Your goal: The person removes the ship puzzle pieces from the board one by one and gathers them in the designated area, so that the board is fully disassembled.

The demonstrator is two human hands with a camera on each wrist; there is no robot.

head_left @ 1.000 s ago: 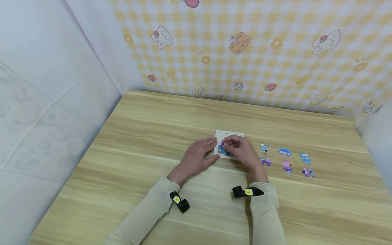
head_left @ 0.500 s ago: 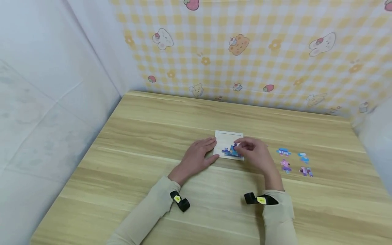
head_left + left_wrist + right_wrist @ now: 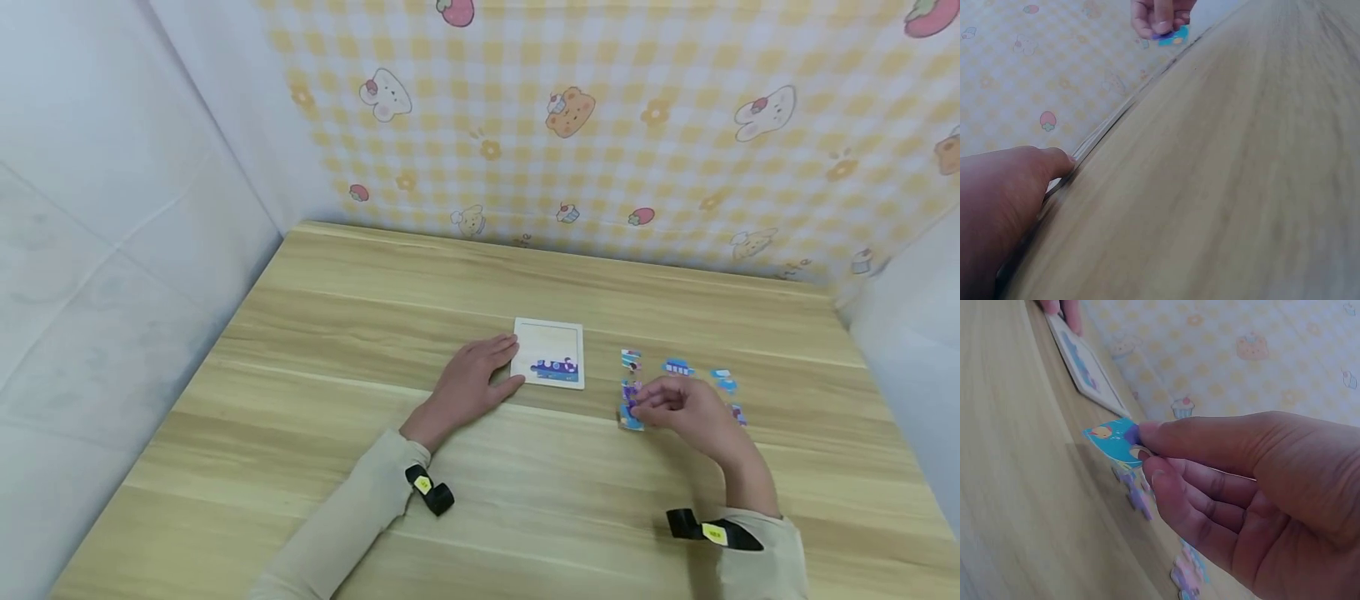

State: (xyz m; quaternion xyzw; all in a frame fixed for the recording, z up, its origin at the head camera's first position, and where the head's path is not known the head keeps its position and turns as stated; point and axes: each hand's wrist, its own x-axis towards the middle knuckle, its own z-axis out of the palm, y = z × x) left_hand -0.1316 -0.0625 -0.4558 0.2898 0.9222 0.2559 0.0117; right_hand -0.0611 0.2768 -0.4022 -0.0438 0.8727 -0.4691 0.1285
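My left hand [image 3: 467, 382] rests at the left edge of a white puzzle tray [image 3: 546, 340], fingertips and thumb touching its rim. Joined purple and blue jigsaw pieces [image 3: 558, 370] lie in the tray's lower right corner. To the right of the tray, my right hand [image 3: 696, 415] pinches a blue jigsaw piece [image 3: 1113, 442] between thumb and fingers. The right wrist view shows an orange fish-like print on this piece, which is held above the table. Part of its purple side is hidden by the fingertips.
Loose jigsaw pieces lie right of the tray: a striped one [image 3: 631, 359], a blue one with windows [image 3: 678, 367] and a light blue one [image 3: 724, 381] among several. My right hand covers some of them. A checked cloth [image 3: 487, 100] hangs behind the wooden table [image 3: 360, 333].
My right hand has carried the blue jigsaw piece from over the tray to the right, beside the loose pieces. The joined pieces in the tray now show uncovered. My left hand stays on the rim.
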